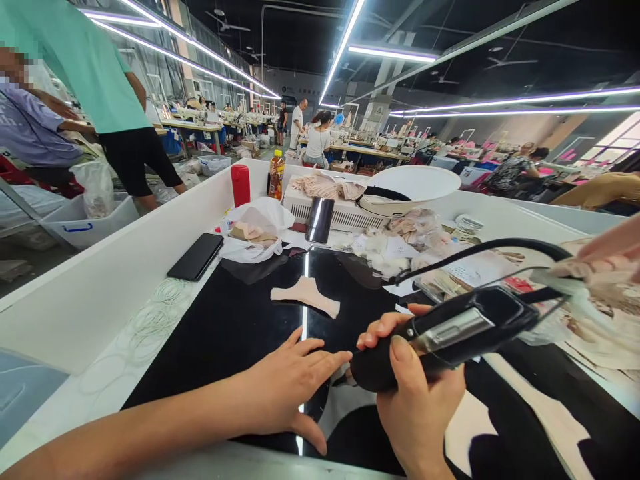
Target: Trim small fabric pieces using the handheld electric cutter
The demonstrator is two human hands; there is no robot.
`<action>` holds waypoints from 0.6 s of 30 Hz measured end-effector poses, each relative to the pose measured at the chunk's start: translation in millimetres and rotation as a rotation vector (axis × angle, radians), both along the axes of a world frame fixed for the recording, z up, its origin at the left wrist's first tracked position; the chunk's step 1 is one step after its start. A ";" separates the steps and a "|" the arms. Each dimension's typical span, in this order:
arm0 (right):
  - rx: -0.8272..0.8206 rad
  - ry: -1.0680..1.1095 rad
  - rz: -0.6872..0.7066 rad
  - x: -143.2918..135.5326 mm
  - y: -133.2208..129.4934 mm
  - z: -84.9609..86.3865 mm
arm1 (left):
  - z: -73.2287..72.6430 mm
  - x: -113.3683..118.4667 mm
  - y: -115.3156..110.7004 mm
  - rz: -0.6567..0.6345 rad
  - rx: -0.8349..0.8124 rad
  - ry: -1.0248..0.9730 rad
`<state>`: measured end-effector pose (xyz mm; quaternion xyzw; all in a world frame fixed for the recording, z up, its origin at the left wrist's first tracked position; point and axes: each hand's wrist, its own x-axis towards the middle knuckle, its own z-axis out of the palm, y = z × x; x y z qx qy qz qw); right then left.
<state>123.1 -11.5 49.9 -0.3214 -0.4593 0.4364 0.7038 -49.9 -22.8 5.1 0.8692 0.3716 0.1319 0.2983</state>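
Head view: glossy black worktable [235, 320]; factory hall

Open black bench ahead of my fingers, clutter crowding the far and right sides.

My left hand [287, 383] lies flat on the glossy black bench [225, 320], with bare surface running forward to a small beige fabric piece [306, 295]. Left of that the way is open up to the phone [195, 257] and the white raised wall [100, 280]. My right hand [417, 407] grips the black tool [450, 333], whose cord [480, 252] arcs across the right. Beyond it, heaped fabric and paper tags [415, 247] block the path, and another person's hand [613, 257] reaches in at the right edge.
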 end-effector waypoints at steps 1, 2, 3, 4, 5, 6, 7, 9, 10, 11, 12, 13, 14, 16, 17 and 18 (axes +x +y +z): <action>0.000 -0.003 0.007 0.5 -1.4 -1.0 | -1.0 -0.3 -0.1 0.000 0.006 -0.001; -0.001 -0.007 0.013 0.8 -2.5 -2.0 | -2.1 -0.6 -0.2 -0.001 0.012 -0.004; -0.002 -0.010 0.016 0.8 -3.3 -3.0 | -3.0 -0.7 -0.2 -0.004 0.018 -0.006; -0.002 -0.012 0.018 0.5 -3.8 -3.7 | -3.9 -0.8 -0.1 -0.007 0.024 -0.006; 0.003 -0.013 0.022 0.0 -3.9 -4.2 | -4.5 -0.8 -0.1 -0.010 0.029 -0.005; 0.009 -0.014 0.024 -0.6 -3.8 -4.3 | -4.9 -0.8 0.1 -0.013 0.032 -0.004; 0.015 -0.016 0.025 -1.3 -3.5 -4.1 | -5.0 -0.7 0.2 -0.016 0.034 -0.004; 0.021 -0.021 0.026 -2.4 -3.0 -3.0 | -4.4 -0.6 0.4 -0.015 0.033 0.000; 0.019 -0.023 0.025 -2.7 -3.0 -2.3 | -3.9 -0.6 0.5 -0.014 0.031 0.002; 0.017 -0.022 0.026 -2.6 -3.3 -1.6 | -3.3 -0.6 0.5 -0.013 0.029 0.005; 0.014 -0.020 0.029 -2.1 -3.9 -1.1 | -2.7 -0.7 0.5 -0.012 0.029 0.008; 0.012 -0.015 0.032 -1.4 -5.0 -0.8 | -2.2 -0.7 0.5 -0.010 0.030 0.011; 0.011 -0.008 0.035 -0.4 -6.4 -0.8 | -1.9 -0.8 0.5 -0.009 0.031 0.013; 0.012 -0.001 0.046 1.8 -9.8 -1.6 | -1.6 -0.9 0.5 -0.009 0.034 0.018; 0.015 -0.001 0.052 2.8 -11.6 -2.4 | -1.5 -0.9 0.6 -0.010 0.032 0.022; 0.018 -0.004 0.059 3.5 -13.2 -3.4 | -1.4 -0.8 0.7 -0.010 0.029 0.027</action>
